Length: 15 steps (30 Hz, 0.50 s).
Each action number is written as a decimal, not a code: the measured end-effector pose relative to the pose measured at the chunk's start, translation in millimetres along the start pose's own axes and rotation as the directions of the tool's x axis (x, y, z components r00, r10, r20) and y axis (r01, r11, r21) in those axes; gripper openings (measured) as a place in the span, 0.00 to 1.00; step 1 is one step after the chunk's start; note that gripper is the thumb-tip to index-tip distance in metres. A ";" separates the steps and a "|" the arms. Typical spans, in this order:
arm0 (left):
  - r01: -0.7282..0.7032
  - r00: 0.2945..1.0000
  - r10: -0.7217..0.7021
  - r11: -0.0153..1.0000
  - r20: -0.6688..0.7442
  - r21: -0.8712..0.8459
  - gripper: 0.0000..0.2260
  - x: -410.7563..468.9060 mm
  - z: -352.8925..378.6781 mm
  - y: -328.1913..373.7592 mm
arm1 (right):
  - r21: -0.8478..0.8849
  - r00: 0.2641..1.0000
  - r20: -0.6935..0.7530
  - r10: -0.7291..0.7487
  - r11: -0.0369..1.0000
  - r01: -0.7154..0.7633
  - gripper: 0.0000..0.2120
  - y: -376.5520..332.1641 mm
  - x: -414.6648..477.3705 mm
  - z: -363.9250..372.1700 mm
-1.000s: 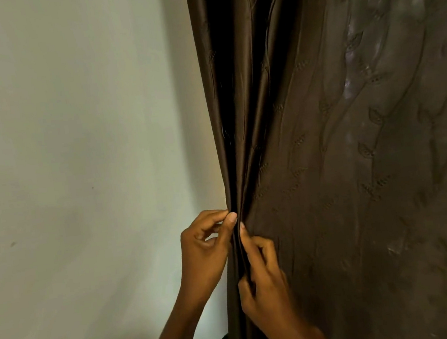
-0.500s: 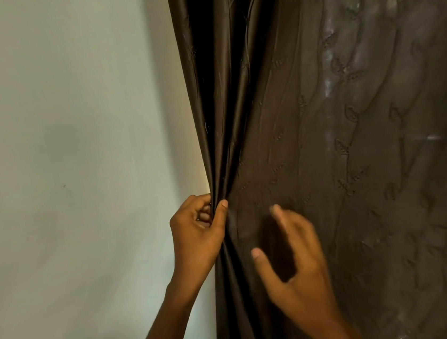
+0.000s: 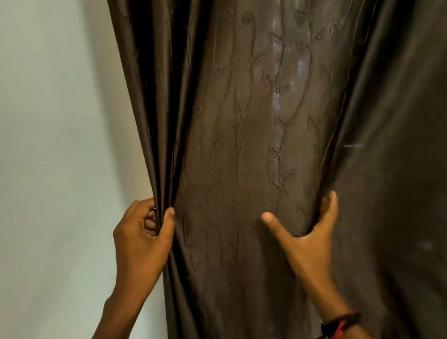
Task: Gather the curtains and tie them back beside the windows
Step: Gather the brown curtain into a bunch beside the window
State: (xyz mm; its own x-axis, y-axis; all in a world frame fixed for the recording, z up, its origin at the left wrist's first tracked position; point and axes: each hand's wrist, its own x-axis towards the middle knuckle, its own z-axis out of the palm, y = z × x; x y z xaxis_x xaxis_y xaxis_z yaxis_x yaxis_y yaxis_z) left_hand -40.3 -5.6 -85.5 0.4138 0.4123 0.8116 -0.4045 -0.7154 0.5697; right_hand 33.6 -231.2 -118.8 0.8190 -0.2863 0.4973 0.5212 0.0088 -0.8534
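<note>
A dark brown curtain (image 3: pixel 240 128) with an embroidered leaf-and-vine pattern hangs across the middle and right of the head view. My left hand (image 3: pixel 143 234) is shut on several gathered pleats at the curtain's left edge, thumb in front of the folds. My right hand (image 3: pixel 307 229) is spread wide against the cloth further right, thumb out to the left, with its fingers reaching into a fold. A black and red band sits on the right wrist. No tie-back is visible.
A plain pale wall (image 3: pixel 43 162) fills the left side, right beside the gathered curtain edge. Faint light glints through the cloth near the top centre. The curtain's right part hangs in deep shadow.
My right hand has left the pleats beside the left hand and swept right across the cloth, opening wide and reaching a further fold. The left hand keeps its grip on the gathered edge.
</note>
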 end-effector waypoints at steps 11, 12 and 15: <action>0.010 0.997 -0.007 0.999 0.080 -0.037 0.16 -3.8 17.7 3.6 | -0.454 0.934 0.081 -0.349 0.821 0.346 0.23 -10.1 -29.5 39.6; 0.010 0.996 -0.006 0.999 0.083 -0.039 0.16 -4.3 19.8 4.6 | -0.466 0.927 0.065 -0.368 0.811 0.355 0.23 -12.5 -37.1 40.4; 0.025 0.993 -0.022 0.999 0.114 -0.025 0.14 -5.6 25.5 6.4 | -0.472 0.906 0.158 -0.394 0.775 0.419 0.37 -20.6 -67.4 51.1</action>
State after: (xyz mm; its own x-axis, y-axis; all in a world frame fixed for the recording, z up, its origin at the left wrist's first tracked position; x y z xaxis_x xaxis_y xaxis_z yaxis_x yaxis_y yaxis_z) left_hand -24.4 -26.9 -89.7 0.5132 0.3608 0.7787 -0.4145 -0.6903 0.5931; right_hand -20.0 -163.0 -126.8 0.5743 -0.1116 0.8110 0.6343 -0.5656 -0.5270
